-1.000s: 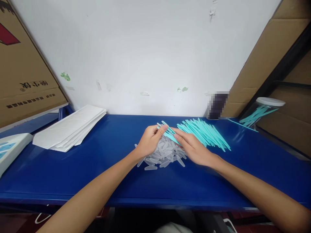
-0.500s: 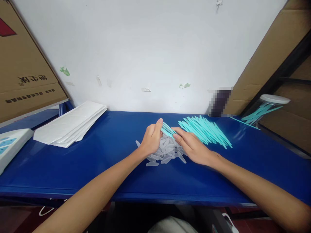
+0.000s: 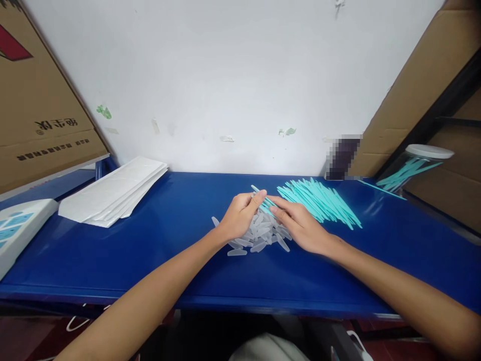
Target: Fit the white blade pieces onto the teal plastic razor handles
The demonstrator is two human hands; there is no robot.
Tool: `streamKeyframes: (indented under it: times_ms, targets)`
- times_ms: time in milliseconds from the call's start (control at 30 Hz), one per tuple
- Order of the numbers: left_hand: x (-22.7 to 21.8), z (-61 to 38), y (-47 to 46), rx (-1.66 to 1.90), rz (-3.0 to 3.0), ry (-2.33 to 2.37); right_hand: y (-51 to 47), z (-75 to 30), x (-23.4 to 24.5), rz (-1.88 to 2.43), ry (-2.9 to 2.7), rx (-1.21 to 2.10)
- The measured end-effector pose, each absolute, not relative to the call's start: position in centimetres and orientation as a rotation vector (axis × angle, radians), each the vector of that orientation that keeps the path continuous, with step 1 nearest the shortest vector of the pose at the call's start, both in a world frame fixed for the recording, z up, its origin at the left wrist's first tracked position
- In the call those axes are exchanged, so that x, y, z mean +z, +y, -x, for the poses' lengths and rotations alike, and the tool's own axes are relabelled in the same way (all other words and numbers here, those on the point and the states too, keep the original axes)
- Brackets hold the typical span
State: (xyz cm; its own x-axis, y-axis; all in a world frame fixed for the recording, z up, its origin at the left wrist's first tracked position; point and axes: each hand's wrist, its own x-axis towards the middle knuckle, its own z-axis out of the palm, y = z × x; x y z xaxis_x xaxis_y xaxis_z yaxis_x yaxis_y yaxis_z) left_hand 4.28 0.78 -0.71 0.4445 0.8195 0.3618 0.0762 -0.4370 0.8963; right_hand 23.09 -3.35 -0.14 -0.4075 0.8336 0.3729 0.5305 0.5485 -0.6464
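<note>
A heap of small translucent plastic caps (image 3: pixel 259 235) lies in the middle of the blue table (image 3: pixel 180 250). Over it my left hand (image 3: pixel 240 216) is closed round a few thin teal sticks (image 3: pixel 265 200), thumb on top. My right hand (image 3: pixel 300 225) rests beside it, fingers bent, its fingertips touching the same sticks and the caps. A larger pile of teal sticks (image 3: pixel 319 200) is fanned out just right of my hands.
A stack of white bags (image 3: pixel 112 193) lies at the left. A white device (image 3: pixel 18 228) sits at the far left edge. Cardboard boxes (image 3: pixel 41 115) flank both sides. A clear jar of teal sticks (image 3: pixel 413 168) leans at the right.
My left thumb has come down from raised to pressing on the teal sticks. Both hands stay over the cap heap; the view has shifted slightly.
</note>
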Motion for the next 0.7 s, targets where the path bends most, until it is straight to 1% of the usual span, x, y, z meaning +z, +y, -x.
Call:
streamKeyframes:
  times_ms: [233, 300, 400, 467, 700]
  targets:
    - [-0.67, -4.08, 0.93, 1.141, -1.932, 0.851, -3.26, -23.19, 0.01, 1.064, -2.144, 0.439]
    - [-0.68, -4.01, 0.9, 1.173, -1.952, 0.884, -3.3, -23.33, 0.13, 1.098, -2.155, 0.506]
    - [-0.66, -3.99, 0.74, 1.236, -1.99, 0.916, -3.52, -23.34, 0.32, 1.124, -2.128, 0.728]
    - [-0.67, -4.03, 0.64, 1.276, -2.008, 0.928, -3.67, -23.19, 0.4, 1.116, -2.112, 0.776]
    - [-0.91, -4.31, 0.57, 1.247, -1.974, 0.944, -3.79, -22.74, 0.22, 1.191, -2.204, 0.45]
